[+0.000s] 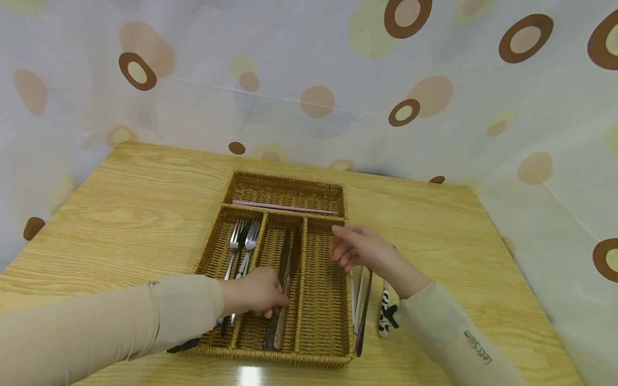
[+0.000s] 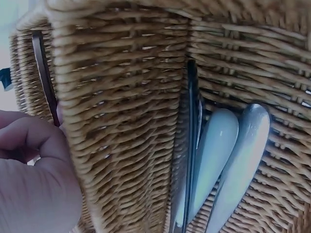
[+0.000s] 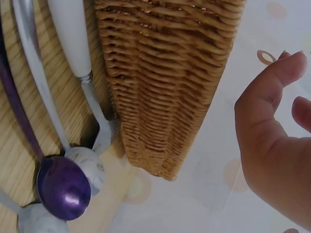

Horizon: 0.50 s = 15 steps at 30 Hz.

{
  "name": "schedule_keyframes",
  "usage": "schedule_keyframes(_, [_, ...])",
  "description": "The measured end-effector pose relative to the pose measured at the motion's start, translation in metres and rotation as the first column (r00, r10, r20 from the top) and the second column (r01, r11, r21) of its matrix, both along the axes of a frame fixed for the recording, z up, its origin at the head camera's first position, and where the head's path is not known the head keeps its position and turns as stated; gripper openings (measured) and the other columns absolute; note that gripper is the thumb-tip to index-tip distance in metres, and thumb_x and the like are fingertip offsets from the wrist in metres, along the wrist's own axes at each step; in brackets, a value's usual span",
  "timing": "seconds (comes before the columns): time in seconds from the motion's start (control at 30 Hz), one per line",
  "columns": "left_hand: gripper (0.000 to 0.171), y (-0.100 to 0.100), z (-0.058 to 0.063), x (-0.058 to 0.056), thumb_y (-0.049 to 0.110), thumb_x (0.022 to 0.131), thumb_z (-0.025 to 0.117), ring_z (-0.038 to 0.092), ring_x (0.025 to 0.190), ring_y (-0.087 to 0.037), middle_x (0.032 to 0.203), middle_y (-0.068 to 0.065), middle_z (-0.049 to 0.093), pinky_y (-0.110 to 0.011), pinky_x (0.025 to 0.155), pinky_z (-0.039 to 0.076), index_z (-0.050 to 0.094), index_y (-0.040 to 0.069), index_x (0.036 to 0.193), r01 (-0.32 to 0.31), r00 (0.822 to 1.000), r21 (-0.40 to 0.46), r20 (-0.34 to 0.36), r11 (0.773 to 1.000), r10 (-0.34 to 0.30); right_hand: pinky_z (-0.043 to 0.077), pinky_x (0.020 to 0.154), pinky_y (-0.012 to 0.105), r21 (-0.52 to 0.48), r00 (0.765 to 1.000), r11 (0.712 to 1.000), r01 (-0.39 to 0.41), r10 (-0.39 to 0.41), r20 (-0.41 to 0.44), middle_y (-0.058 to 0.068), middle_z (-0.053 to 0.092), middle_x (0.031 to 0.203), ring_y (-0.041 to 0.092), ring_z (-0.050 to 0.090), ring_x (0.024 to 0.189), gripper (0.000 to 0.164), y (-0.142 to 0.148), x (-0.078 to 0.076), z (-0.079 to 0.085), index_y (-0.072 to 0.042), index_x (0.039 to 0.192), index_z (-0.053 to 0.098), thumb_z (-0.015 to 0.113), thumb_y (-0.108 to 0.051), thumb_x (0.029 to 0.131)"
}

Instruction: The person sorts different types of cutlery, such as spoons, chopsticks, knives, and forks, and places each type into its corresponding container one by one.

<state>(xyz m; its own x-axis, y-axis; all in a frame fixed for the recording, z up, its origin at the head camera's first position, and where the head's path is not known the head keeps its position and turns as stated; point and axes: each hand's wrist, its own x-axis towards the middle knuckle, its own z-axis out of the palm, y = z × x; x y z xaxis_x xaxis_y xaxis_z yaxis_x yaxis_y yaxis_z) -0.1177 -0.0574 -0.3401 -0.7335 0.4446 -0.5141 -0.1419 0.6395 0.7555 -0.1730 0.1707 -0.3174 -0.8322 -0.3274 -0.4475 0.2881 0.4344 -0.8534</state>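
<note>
A wicker cutlery tray (image 1: 325, 354) stands on the wooden table. My left hand (image 1: 258, 292) reaches into its middle long compartment, thumb and fingers pinching a brownish knife (image 1: 278, 335) beside a dark knife (image 1: 285, 249). In the left wrist view, curled fingers (image 2: 34, 136) meet a dark strip of the knife (image 2: 44, 80) behind the divider. Several forks (image 1: 235, 241) lie in the left compartment, their handles partly under my left wrist. Over the tray's right wall hovers my right hand (image 1: 362, 249), fingers loosely bent and holding nothing.
Pink chopsticks (image 1: 285, 207) lie in the back compartment. Along the tray's right outside are a purple spoon (image 3: 63, 187), a silver spoon (image 3: 87, 165) and a white-handled utensil (image 3: 73, 43). Further right lies a black-and-white patterned handle (image 1: 384, 316). Patterned cloth (image 1: 289, 64) hangs behind the table.
</note>
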Motion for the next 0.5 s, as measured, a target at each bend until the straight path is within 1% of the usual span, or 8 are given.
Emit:
schedule_keyframes(0.07, [0.049,0.005,-0.001,-0.001,0.006,0.09,0.057,0.033,0.034,-0.007,0.037,0.004,0.039,-0.019,0.047,0.036,0.04,0.013,0.044,0.0,1.0,-0.019,-0.002,1.0,0.0,0.05,0.06,0.025,0.01,1.0,1.0,0.016,-0.016,-0.011,-0.002,0.061,0.072,0.008,0.055,0.061,0.053,0.005,-0.001,0.0,0.011,0.122,0.045,0.04,-0.036,0.1])
schedule_keyframes(0.17, [0.048,0.011,-0.003,-0.001,-0.001,0.088,0.054,0.031,0.033,-0.007,0.037,0.003,0.039,-0.019,0.042,0.029,0.041,0.013,0.044,0.011,1.0,-0.059,0.007,0.998,-0.01,0.05,0.061,0.027,0.037,0.999,0.998,0.044,-0.043,-0.031,-0.002,0.059,0.071,0.008,0.054,0.061,0.049,0.016,-0.001,0.0,0.011,0.118,0.046,0.041,-0.034,0.1])
schedule_keyframes(0.27, [0.037,0.014,-0.004,-0.001,-0.007,0.084,0.05,0.025,0.034,-0.007,0.039,0.001,0.041,-0.02,0.039,0.021,0.051,0.006,0.049,0.034,0.999,-0.088,0.034,0.996,-0.031,0.051,0.061,0.028,0.065,0.998,0.996,0.058,-0.055,-0.041,-0.002,0.058,0.072,0.008,0.053,0.06,0.047,0.031,0.0,-0.002,0.01,0.117,0.047,0.043,-0.033,0.099])
schedule_keyframes(0.33, [0.032,0.015,-0.004,0.0,-0.008,0.082,0.049,0.024,0.035,-0.008,0.04,0.0,0.041,-0.021,0.039,0.021,0.054,0.003,0.053,0.041,0.998,-0.098,0.051,0.994,-0.036,0.051,0.061,0.029,0.092,0.998,0.994,0.059,-0.055,-0.042,-0.002,0.058,0.071,0.008,0.053,0.06,0.045,0.041,0.0,-0.003,0.01,0.116,0.047,0.043,-0.031,0.099])
schedule_keyframes(0.4, [0.027,0.014,-0.003,0.001,-0.004,0.084,0.049,0.025,0.036,-0.008,0.043,-0.001,0.042,-0.021,0.041,0.023,0.054,0.002,0.058,0.041,0.997,-0.11,0.063,0.993,-0.034,0.051,0.061,0.029,0.132,0.998,0.99,0.057,-0.051,-0.048,-0.002,0.058,0.071,0.008,0.053,0.059,0.044,0.052,0.002,-0.006,0.01,0.114,0.05,0.045,-0.03,0.099])
schedule_keyframes(0.5, [0.025,0.014,0.001,0.005,0.001,0.086,0.05,0.03,0.037,-0.008,0.046,-0.001,0.045,-0.021,0.043,0.029,0.052,0.004,0.061,0.036,0.998,-0.121,0.061,0.992,-0.029,0.049,0.059,0.028,0.21,0.997,0.976,0.058,-0.047,-0.055,-0.001,0.058,0.069,0.008,0.052,0.058,0.037,0.069,0.005,-0.011,0.008,0.106,0.055,0.047,-0.027,0.098])
